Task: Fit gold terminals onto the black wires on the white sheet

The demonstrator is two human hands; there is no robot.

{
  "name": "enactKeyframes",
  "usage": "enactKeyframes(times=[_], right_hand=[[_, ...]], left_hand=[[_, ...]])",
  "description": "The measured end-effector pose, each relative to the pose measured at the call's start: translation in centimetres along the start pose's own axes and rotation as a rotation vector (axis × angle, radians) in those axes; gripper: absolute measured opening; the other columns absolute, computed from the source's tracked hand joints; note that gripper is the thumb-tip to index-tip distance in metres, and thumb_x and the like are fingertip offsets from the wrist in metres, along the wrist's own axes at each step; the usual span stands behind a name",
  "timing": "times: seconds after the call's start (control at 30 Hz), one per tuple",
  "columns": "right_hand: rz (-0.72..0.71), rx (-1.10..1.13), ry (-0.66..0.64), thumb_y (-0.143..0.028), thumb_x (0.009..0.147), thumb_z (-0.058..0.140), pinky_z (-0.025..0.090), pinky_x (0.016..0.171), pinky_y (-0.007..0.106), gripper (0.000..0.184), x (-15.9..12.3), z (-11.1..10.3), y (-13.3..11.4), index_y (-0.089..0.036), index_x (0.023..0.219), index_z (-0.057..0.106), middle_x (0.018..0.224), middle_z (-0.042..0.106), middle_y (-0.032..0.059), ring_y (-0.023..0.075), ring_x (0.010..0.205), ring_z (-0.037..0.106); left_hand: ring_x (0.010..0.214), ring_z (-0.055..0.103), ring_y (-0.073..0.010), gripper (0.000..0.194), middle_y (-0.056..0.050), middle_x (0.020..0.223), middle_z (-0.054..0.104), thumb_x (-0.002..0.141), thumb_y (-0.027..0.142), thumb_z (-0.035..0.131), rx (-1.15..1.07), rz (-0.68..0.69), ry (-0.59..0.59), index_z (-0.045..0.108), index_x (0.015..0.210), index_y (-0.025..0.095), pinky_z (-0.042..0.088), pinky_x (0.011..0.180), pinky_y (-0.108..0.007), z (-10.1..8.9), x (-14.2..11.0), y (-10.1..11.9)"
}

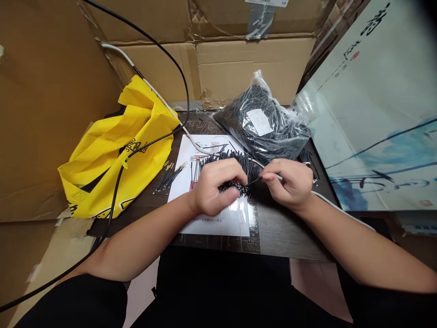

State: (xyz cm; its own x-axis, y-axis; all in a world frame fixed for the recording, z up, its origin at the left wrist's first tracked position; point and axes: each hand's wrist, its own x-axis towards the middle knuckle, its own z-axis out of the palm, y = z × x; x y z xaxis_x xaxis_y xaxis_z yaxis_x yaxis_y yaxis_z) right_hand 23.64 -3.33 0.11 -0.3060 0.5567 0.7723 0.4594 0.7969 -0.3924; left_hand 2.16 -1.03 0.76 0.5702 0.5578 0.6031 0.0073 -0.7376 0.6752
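My left hand point(216, 186) is curled, fingers closed over a fan-shaped bundle of short black tubes point(239, 164) that lies on a white printed sheet point(235, 218). My right hand point(290, 182) is pinched shut on one thin black tube point(254, 181), its tip pointing left toward my left fingers. The two hands nearly touch above the sheet. A small group of finished black wires with metal ends point(169, 175) lies on the dark table point(273, 228) to the left of the sheet.
A clear plastic bag full of black tubes point(262, 125) sits behind my hands. A yellow plastic bag point(119, 155) lies at left, crossed by a black cable point(116, 191) and a white cable point(160, 98). Cardboard boxes point(239, 68) wall the back and left; a printed panel point(375, 127) stands right.
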Motion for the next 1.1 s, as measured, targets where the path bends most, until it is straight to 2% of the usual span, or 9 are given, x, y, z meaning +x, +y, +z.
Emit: enactKeyframes(times=[0.07,0.17,0.3,0.47,0.63,0.83,0.9,0.97,1.1], right_hand=[[0.020,0.031,-0.033,-0.022,0.093,0.059,0.045,0.060,0.022,0.016,-0.1,0.2,0.2,-0.017,0.078,0.061,0.064,0.063,-0.0001,0.0087,0.058,0.057],[0.054,0.074,-0.047,-0.018,0.090,0.063,0.047,0.062,0.021,0.010,-0.3,0.5,0.3,-0.017,0.080,0.064,0.069,0.067,0.0002,0.0083,0.061,0.060],[0.099,0.005,0.052,-0.018,0.086,0.070,0.050,0.064,0.021,0.002,-0.5,0.7,-0.3,-0.019,0.084,0.069,0.076,0.073,0.0006,0.0082,0.065,0.065],[0.122,-0.109,0.059,-0.019,0.088,0.068,0.049,0.060,0.022,0.014,-0.4,0.7,-1.1,-0.018,0.100,0.075,0.069,0.071,0.0002,0.0079,0.058,0.061],[0.111,-0.015,-0.021,-0.014,0.089,0.063,0.051,0.062,0.022,0.033,-0.1,0.6,-1.5,-0.017,0.122,0.069,0.077,0.074,0.0011,0.0082,0.063,0.064],[0.548,0.322,-0.062,-0.024,0.089,0.067,0.052,0.058,0.021,0.014,1.9,0.5,-1.8,-0.020,0.099,0.075,0.076,0.072,-0.0009,0.0076,0.060,0.064],[0.626,0.421,-0.103,-0.029,0.089,0.068,0.051,0.056,0.021,0.014,2.6,0.6,-1.8,-0.020,0.097,0.075,0.077,0.072,-0.0007,0.0082,0.060,0.063],[0.605,0.395,-0.131,-0.029,0.089,0.068,0.051,0.059,0.022,0.014,3.1,0.8,-1.8,-0.020,0.095,0.076,0.078,0.071,0.0000,0.0086,0.063,0.063],[0.395,0.168,-0.110,-0.020,0.089,0.067,0.050,0.069,0.024,0.019,3.5,1.2,-2.1,-0.022,0.104,0.077,0.079,0.071,0.0006,0.0089,0.072,0.063]], left_hand=[[0.071,0.058,-0.0091,0.050,-0.004,0.075,0.064,0.098,0.049,0.037,-0.119,-0.208,-0.103,0.066,0.077,0.014,0.047,0.070,-0.024,0.0,0.4,0.0],[0.065,0.055,-0.0062,0.035,-0.001,0.070,0.063,0.093,0.041,0.056,-0.181,-0.366,-0.219,0.068,0.075,0.014,0.044,0.064,-0.020,0.4,0.7,0.0],[0.058,0.051,-0.0046,0.032,0.000,0.067,0.063,0.093,0.038,0.056,-0.191,-0.450,-0.193,0.071,0.077,0.014,0.039,0.057,-0.019,1.0,0.6,0.3],[0.058,0.052,-0.0049,0.028,-0.002,0.067,0.064,0.092,0.032,0.057,-0.041,-0.343,-0.020,0.071,0.075,0.014,0.036,0.054,-0.018,1.1,0.2,0.7],[0.058,0.052,-0.0051,0.025,-0.002,0.067,0.065,0.091,0.028,0.058,0.005,-0.265,0.071,0.068,0.073,0.013,0.039,0.056,-0.019,1.3,0.1,0.7],[0.061,0.054,-0.0061,0.023,-0.002,0.068,0.066,0.091,0.027,0.058,0.050,-0.252,0.144,0.070,0.076,0.014,0.040,0.058,-0.020,1.3,0.2,0.4],[0.064,0.056,-0.0069,0.024,-0.003,0.068,0.066,0.091,0.027,0.058,0.039,-0.256,0.165,0.069,0.075,0.014,0.040,0.060,-0.020,1.1,0.2,0.3],[0.065,0.056,-0.0073,0.024,-0.003,0.067,0.066,0.091,0.028,0.058,0.019,-0.265,0.189,0.068,0.073,0.014,0.041,0.060,-0.020,0.9,0.1,0.2],[0.062,0.052,-0.0066,0.024,-0.001,0.066,0.063,0.090,0.027,0.058,0.009,-0.266,0.238,0.066,0.071,0.014,0.039,0.059,-0.021,0.8,0.1,0.1]])
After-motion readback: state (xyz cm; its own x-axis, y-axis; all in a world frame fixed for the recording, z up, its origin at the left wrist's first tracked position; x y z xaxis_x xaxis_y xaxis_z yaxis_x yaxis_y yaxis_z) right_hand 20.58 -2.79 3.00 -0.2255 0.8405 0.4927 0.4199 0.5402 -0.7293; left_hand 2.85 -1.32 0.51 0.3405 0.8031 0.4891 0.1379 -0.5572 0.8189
